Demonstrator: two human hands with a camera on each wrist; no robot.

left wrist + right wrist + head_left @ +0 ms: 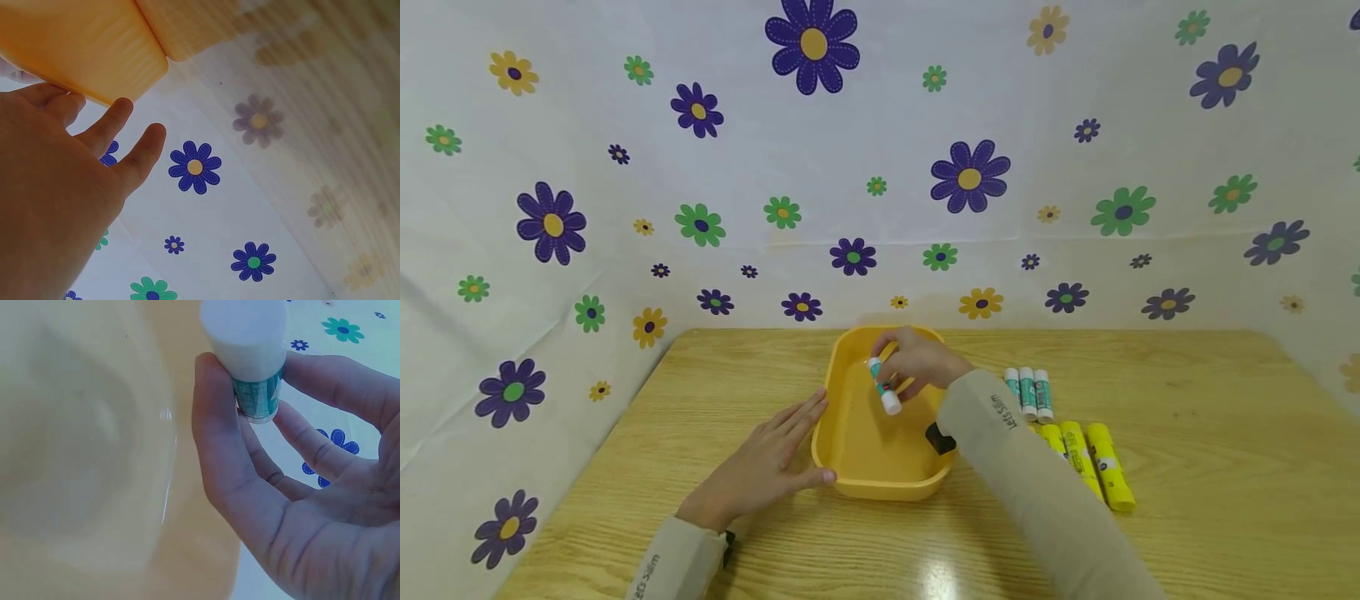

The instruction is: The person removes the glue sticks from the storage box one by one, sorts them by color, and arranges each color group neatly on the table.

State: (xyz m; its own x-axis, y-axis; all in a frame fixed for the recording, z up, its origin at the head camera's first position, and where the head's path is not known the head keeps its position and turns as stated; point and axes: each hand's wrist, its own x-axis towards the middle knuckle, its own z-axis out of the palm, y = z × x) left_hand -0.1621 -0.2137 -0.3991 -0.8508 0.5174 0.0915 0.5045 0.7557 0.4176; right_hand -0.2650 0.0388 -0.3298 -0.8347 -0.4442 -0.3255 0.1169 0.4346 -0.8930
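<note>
A yellow-orange plastic tray sits on the wooden table. Over its inside, my right hand pinches a white and teal glue stick between thumb and fingers, its white cap end tilted down toward the front. In the right wrist view the glue stick shows its white cap and a teal label, with the tray wall beside the hand. My left hand rests against the tray's left side with its fingers spread. The left wrist view shows these fingers at the tray's outer wall.
Right of the tray stand three white and teal glue sticks side by side, partly behind the right sleeve. In front of them lie several larger yellow glue sticks. A flower-printed white cloth hangs behind the wooden table.
</note>
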